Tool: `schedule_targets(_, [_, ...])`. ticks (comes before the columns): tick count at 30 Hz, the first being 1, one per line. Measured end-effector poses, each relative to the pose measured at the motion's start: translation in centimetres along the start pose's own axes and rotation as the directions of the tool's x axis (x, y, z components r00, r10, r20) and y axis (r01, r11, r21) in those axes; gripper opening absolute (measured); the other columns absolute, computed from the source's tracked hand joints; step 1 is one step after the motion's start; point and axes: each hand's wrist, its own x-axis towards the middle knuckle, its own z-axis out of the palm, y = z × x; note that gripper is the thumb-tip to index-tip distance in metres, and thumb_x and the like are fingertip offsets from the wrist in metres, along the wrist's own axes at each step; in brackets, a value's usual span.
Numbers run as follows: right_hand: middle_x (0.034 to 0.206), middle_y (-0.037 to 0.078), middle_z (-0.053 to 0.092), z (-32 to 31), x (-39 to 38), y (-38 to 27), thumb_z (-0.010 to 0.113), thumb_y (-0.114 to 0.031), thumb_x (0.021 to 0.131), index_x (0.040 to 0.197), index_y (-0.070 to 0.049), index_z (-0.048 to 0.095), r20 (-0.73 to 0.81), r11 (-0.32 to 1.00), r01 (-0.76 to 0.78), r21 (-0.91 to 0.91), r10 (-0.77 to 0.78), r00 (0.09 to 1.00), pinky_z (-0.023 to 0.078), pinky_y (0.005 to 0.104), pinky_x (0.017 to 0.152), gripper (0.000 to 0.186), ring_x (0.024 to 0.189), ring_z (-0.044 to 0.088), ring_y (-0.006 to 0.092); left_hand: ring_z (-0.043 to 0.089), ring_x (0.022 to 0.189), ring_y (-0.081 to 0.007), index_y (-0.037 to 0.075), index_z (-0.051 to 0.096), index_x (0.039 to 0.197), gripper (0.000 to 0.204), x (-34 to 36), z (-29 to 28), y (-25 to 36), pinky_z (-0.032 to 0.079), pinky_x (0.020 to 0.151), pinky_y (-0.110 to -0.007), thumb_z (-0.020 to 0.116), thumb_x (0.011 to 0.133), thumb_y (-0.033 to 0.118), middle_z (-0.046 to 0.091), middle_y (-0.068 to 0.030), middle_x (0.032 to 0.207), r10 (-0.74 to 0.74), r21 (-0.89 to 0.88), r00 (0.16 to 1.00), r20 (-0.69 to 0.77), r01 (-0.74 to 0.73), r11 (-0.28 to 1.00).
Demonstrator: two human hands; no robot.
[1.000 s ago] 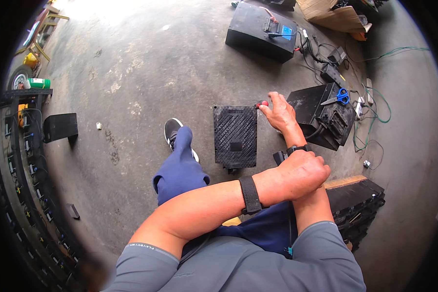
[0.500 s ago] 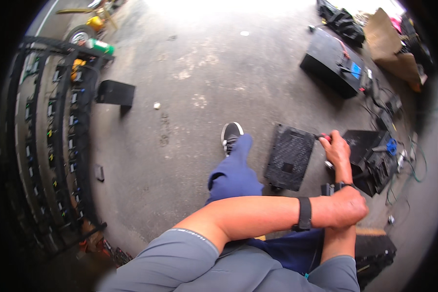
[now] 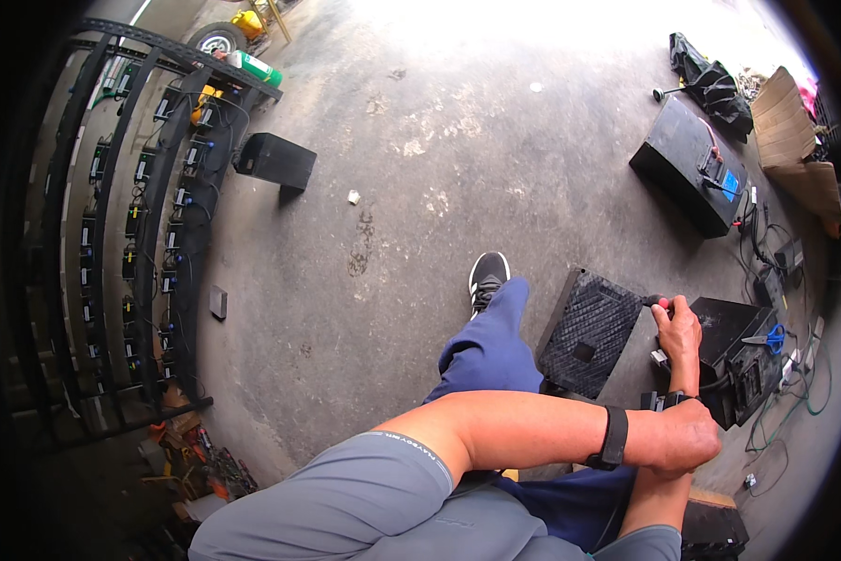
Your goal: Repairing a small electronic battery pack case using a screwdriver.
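Observation:
At the right of the head view, my right hand (image 3: pixel 679 329) is closed around a small red-and-black thing (image 3: pixel 660 302), too small to name. It is at the far right corner of a black rectangular box (image 3: pixel 584 332) with a ribbed face and a square opening. My left forearm crosses my body. My left hand (image 3: pixel 680 438) is closed over my right wrist, beside a black wristband (image 3: pixel 659 401); its fingertips are hidden. Right of my right hand lies an open black case (image 3: pixel 719 327). A white connector (image 3: pixel 661 358) shows beside that hand.
Blue-handled scissors (image 3: pixel 773 338) rest on the case. Beyond are a large black box (image 3: pixel 687 168) with cables, cardboard (image 3: pixel 794 126) and a black bag (image 3: pixel 715 89). A black metal rack (image 3: pixel 149 187) lines the left, near a black upright box (image 3: pixel 278 161). My shoe (image 3: pixel 488 276) is on the concrete floor.
The whole view has shifted, so the floor things sit farther right and lower. My hands keep nearly the same places relative to the ribbed box and each other.

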Motion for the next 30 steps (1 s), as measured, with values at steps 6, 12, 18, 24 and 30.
schedule_targets(6, [0.11,0.017,0.069,1.0,0.2,1.4,0.076,-0.02,0.084,0.123,-0.009,0.06,-0.219,0.945,0.306,0.117,-0.276,0.936,0.052,0.0457,0.087,0.044,0.099,0.068,0.0359,0.073,0.072,-0.0339,0.008,0.073,0.067,0.018,0.1,1.0,-0.2,0.055,0.061,-0.043,0.078,0.051,0.015,0.071,-0.0145,0.07,-0.023,-0.006,0.999,-0.047,0.023,1.0])
schedule_targets(12, [0.109,0.015,0.068,-0.5,-1.0,-1.2,0.075,-0.014,0.082,0.122,-0.01,0.06,-0.163,0.974,0.105,0.199,-0.073,0.984,0.052,0.0437,0.087,0.043,0.1,0.067,0.0332,0.073,0.071,-0.0336,0.008,0.073,0.066,0.018,0.2,1.6,-0.6,0.054,0.061,-0.043,0.077,0.051,0.016,0.071,-0.0137,0.07,-0.015,0.01,0.999,-0.036,0.015,1.0])
schedule_targets(18, [0.111,0.015,0.068,0.0,0.1,-0.4,0.07,-0.009,0.084,0.123,-0.008,0.059,-0.03,1.0,0.01,0.016,-0.009,0.999,0.052,0.0425,0.087,0.041,0.097,0.067,0.0344,0.073,0.07,-0.0334,0.008,0.073,0.066,0.018,0.2,1.1,-0.7,0.054,0.06,-0.044,0.077,0.051,0.017,0.071,-0.0138,0.07,-0.001,-0.008,0.999,-0.05,0.001,1.0])
schedule_targets(24, [0.113,0.015,0.067,0.3,0.4,0.7,0.067,-0.01,0.085,0.122,-0.01,0.06,-0.064,0.992,0.115,0.051,-0.112,0.992,0.051,0.0456,0.087,0.038,0.101,0.067,0.0378,0.07,0.067,-0.034,0.003,0.07,0.071,0.014,-0.3,-1.9,-0.1,0.053,0.058,-0.044,0.071,0.065,0.015,0.068,-0.0151,0.069,0.068,-0.017,0.997,-0.024,-0.069,0.997])
schedule_targets(30, [0.099,0.017,0.072,-0.3,-0.4,-0.6,0.074,-0.032,0.086,0.106,-0.007,0.06,-0.106,0.993,0.096,0.064,-0.089,0.99,0.051,0.0477,0.082,0.035,0.096,0.068,0.0403,0.071,0.068,-0.033,0.004,0.072,0.073,0.014,-0.1,-1.2,0.1,0.054,0.058,-0.044,0.072,0.064,0.015,0.069,-0.0146,0.071,0.039,-0.012,0.999,-0.002,-0.039,0.999])
